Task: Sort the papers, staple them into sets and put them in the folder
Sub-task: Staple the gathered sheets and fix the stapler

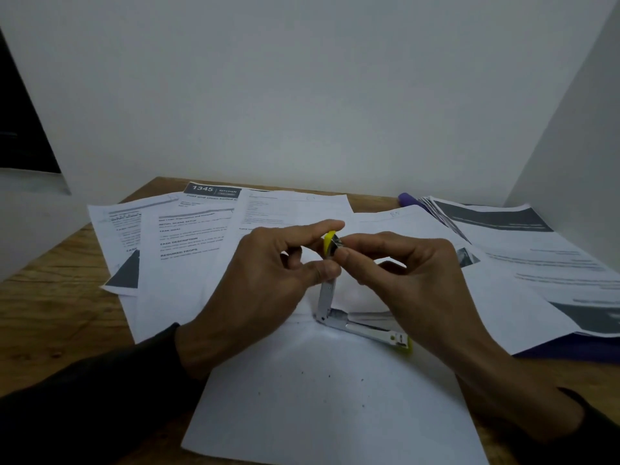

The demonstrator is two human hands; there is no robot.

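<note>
A small yellow and metal stapler [339, 317] stands swung open on a blank white sheet [322, 397] in front of me. Its base lies flat and its top arm points up. My left hand [268, 280] pinches the raised arm between thumb and fingers near the yellow tip. My right hand [409, 280] pinches the metal end of that arm from the right. Several printed papers [188, 236] lie fanned across the wooden table [50, 297]. A purple folder [570, 347] shows under the papers at the right.
A stack of printed pages with dark headers [536, 250] lies at the right over the folder. White walls close in at the back and on the right. A dark opening is at the far left.
</note>
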